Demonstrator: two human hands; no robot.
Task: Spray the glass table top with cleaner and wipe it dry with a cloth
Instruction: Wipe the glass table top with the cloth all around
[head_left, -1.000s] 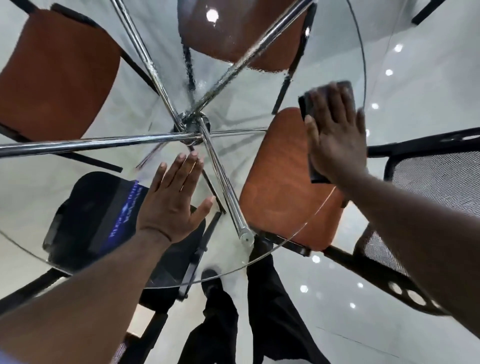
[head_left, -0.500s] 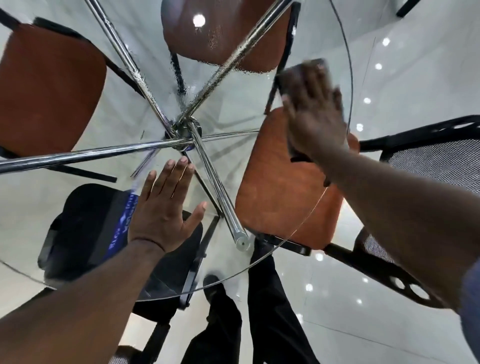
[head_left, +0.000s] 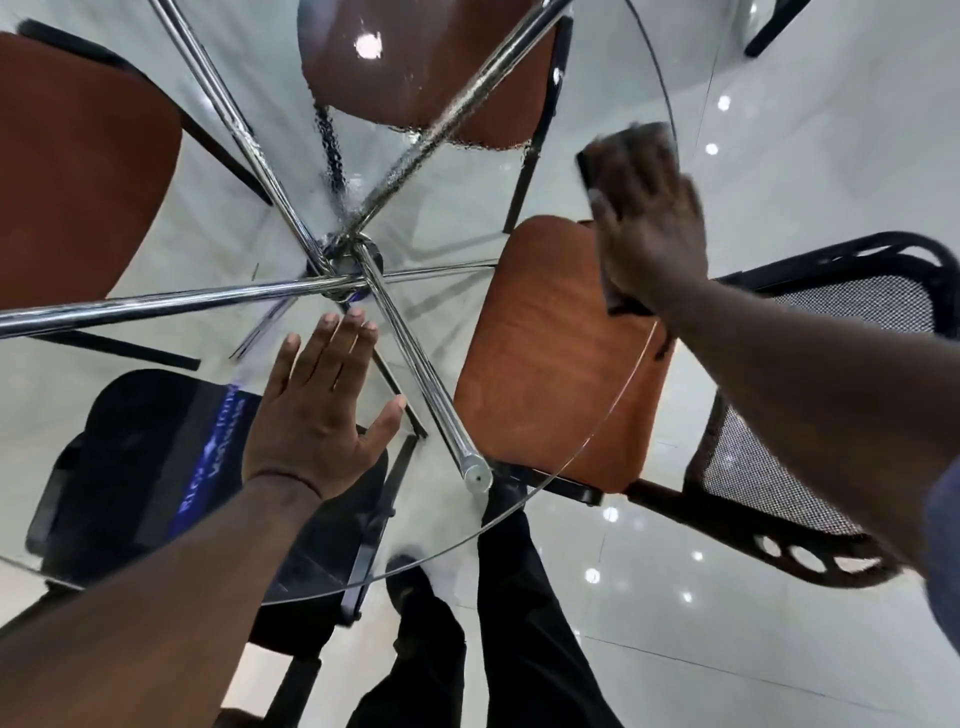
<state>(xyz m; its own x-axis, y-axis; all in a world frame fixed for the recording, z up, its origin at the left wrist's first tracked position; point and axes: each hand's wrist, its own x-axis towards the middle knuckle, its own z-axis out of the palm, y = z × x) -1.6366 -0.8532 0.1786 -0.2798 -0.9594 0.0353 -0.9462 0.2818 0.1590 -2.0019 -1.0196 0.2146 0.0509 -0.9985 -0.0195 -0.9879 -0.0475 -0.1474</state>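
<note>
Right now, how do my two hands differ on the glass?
The left hand lies bare on the glass table top near its middle; the right hand presses a dark cloth near the rim. The left hand looks sharp; the right hand is blurred. Both lie flat, fingers straight.

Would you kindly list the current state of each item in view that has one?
glass table top: droplets on the far part, none visible nearer.
cloth: flat on glass under the right hand.
right hand: flat, pressing the cloth by the right rim.
left hand: flat on the glass, fingers straight.
</note>
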